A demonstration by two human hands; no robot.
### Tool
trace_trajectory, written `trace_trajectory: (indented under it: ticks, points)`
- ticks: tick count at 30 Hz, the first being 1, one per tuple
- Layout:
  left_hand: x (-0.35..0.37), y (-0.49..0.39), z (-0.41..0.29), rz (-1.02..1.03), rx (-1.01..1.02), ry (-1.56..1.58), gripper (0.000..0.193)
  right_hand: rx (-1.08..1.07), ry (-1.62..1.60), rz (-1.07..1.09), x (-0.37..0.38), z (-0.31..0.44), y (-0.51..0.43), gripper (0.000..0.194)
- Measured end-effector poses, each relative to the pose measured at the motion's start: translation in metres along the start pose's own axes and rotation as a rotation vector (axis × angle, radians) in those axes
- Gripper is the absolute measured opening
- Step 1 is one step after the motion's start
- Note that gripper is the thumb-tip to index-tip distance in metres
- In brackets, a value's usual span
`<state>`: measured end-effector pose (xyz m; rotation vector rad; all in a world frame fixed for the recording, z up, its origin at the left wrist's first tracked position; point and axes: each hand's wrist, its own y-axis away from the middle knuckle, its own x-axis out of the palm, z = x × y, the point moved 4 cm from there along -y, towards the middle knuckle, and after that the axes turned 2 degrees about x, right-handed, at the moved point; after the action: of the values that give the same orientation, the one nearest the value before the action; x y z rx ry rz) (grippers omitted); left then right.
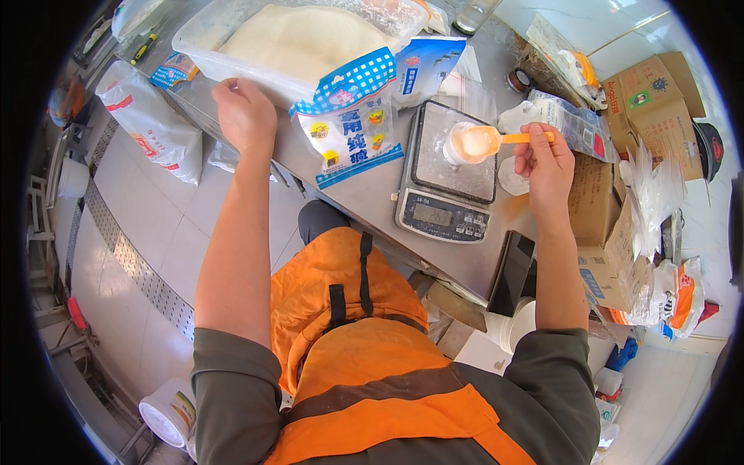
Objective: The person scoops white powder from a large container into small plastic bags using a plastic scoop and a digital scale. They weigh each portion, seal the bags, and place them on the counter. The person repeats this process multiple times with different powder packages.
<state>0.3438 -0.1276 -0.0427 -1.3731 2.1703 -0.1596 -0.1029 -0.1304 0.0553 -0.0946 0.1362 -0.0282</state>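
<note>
An orange plastic scoop (pixel 481 143) with white powder in its bowl is held by the handle in my right hand (pixel 544 165). The scoop's bowl is over a small cup (pixel 455 145) that stands on the plate of a digital scale (pixel 444 200); whether they touch cannot be told. My left hand (pixel 245 113), fingers curled, rests at the near wall of a large translucent tub (pixel 197 55) of pale dough (pixel 302 38). Nothing shows in its grip. Between my hands stands a blue-and-white plastic bag of powder (pixel 351 125), with a second blue bag (pixel 427 70) behind it.
A black phone (pixel 510 273) lies at the table's near edge. Cardboard boxes (pixel 651 110) and plastic bags crowd the right side. A round white lid or dish (pixel 514 175) lies beside the scale. A large white sack (pixel 152 125) stands on the floor at left, and a white bucket (pixel 165 414) lower down.
</note>
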Motion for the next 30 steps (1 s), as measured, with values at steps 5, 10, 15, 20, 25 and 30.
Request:
trace_trajectory:
  ticks: [5, 10, 15, 20, 25, 30]
  points:
    - [0.001, 0.0, 0.0, -0.008, 0.015, -0.001, 0.037, -0.023, 0.033, -0.011, 0.0, -0.001, 0.0, 0.024]
    - [0.002, -0.001, 0.002, -0.009, 0.008, -0.018, 0.036, -0.013, 0.035, -0.014, 0.001, -0.001, -0.001, 0.023]
    - [0.002, -0.002, 0.001, -0.007, -0.002, -0.014, 0.035, -0.006, 0.028, -0.019, 0.001, -0.002, -0.001, 0.023]
    - [0.0, -0.002, 0.001, -0.001, -0.011, -0.022, 0.035, 0.022, 0.01, -0.028, 0.001, -0.002, 0.0, 0.023]
    - [0.001, -0.001, 0.002, -0.037, 0.026, -0.018, 0.035, 0.076, -0.035, -0.065, -0.003, -0.005, -0.002, 0.023]
    - [0.006, -0.001, 0.006, -0.038, 0.074, -0.043, 0.033, 0.128, -0.278, -0.041, 0.005, -0.002, -0.018, 0.019]
